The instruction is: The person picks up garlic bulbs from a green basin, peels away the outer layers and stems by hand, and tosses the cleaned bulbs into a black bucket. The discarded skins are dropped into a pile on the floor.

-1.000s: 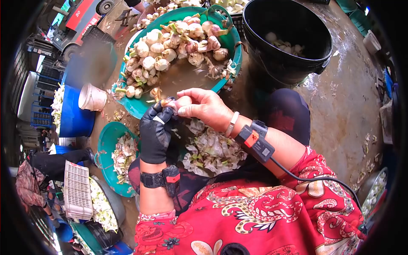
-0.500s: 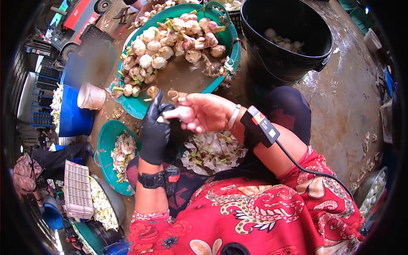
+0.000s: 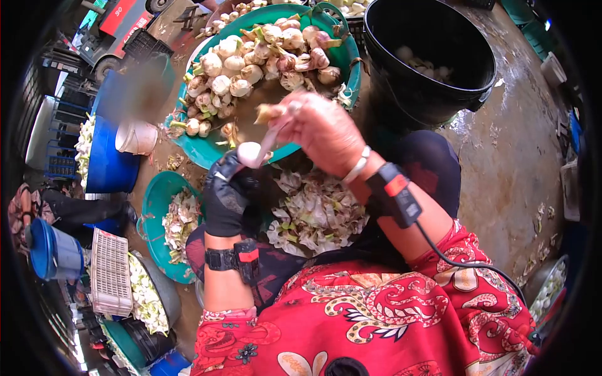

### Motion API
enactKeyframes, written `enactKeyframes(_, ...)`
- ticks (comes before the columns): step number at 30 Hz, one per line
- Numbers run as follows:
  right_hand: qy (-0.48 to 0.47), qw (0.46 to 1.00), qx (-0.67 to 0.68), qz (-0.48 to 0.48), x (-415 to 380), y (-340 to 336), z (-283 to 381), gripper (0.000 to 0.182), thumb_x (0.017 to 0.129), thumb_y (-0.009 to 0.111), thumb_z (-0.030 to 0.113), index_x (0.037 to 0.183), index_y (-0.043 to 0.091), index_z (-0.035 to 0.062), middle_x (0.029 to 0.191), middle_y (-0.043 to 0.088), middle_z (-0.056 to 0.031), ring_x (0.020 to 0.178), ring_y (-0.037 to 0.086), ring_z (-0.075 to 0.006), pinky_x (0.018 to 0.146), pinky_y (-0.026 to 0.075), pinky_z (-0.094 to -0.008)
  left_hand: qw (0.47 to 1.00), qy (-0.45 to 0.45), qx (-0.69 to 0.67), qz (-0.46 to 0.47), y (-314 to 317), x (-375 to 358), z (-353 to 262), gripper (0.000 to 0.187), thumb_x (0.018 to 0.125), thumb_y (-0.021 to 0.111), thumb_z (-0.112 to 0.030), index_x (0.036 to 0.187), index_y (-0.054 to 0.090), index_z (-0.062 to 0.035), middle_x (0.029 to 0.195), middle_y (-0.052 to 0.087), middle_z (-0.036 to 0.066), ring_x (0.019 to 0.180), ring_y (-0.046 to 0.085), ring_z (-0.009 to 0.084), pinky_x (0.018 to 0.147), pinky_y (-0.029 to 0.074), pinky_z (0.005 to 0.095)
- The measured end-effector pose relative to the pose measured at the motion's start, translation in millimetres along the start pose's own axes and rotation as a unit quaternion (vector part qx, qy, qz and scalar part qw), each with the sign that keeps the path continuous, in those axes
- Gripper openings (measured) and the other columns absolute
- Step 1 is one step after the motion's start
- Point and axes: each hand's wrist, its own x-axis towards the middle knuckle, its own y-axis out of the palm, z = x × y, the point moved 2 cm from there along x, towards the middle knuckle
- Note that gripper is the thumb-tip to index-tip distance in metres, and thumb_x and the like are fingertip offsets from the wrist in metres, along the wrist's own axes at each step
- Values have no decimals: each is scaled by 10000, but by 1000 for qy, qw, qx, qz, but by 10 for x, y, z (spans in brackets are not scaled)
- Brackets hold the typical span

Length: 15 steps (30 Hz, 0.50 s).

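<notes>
My left hand, in a black glove, is closed around a white garlic bulb. A thin pinkish strip of garlic skin stretches from the bulb up to my bare right hand, which is closed on it in a pinch and slightly blurred. Beside the right fingertips shows a small tan piece that I cannot make out clearly. Beyond both hands stands a green tub with many unpeeled garlic bulbs. Loose garlic peelings lie in a heap below my hands.
At the upper right stands a black bucket with some white bulbs inside. On the left are a small green basin of peelings, a white pail, a blue tub and a plastic crate. Another person's leg shows at far left.
My right hand has turned over and moved up and right, drawing skin away from the garlic bulb. The bulb now sits in my left hand, its cleaned white side showing.
</notes>
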Motion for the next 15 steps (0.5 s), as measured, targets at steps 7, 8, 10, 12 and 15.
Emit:
enactKeyframes(7,157,856,-463,171,-112,-182,76,260,802,596,99,1045,607,7,862,642,-62,694,638,-148,690,511,-291,997,-55,-47,-33,69,18,-183,266,965,498,-185,1115,612,4,737,611,27,588,533,87,541,451,229)
enactKeyframes(8,141,861,-467,143,-82,-261,-39,246,793,602,75,1031,607,12,894,639,-41,690,634,-131,649,511,-282,991,-95,-88,-36,80,16,-267,265,966,498,-183,1113,616,4,733,610,25,593,536,82,543,448,224)
enactKeyframes(10,246,897,-366,23,-112,-156,77,223,807,587,87,1019,607,21,877,641,-33,641,604,-104,586,489,-251,995,-74,24,-55,-170,-61,-447,265,965,506,-181,1105,639,0,801,646,48,596,551,75,542,446,217)
enactKeyframes(12,223,909,-351,-20,-71,-201,175,203,830,579,113,1014,609,31,859,641,-39,595,573,-85,524,450,-219,975,17,187,-119,-753,-201,-625,290,962,518,-212,1124,637,-3,821,652,25,592,523,53,536,425,204)
enactKeyframes(15,168,949,-253,-86,-20,-296,227,213,834,634,200,961,592,34,814,619,-53,605,553,-96,516,437,-215,926,-54,269,-260,-1934,-738,-634,292,953,538,-253,1115,646,-34,725,581,-28,557,462,31,450,337,221)
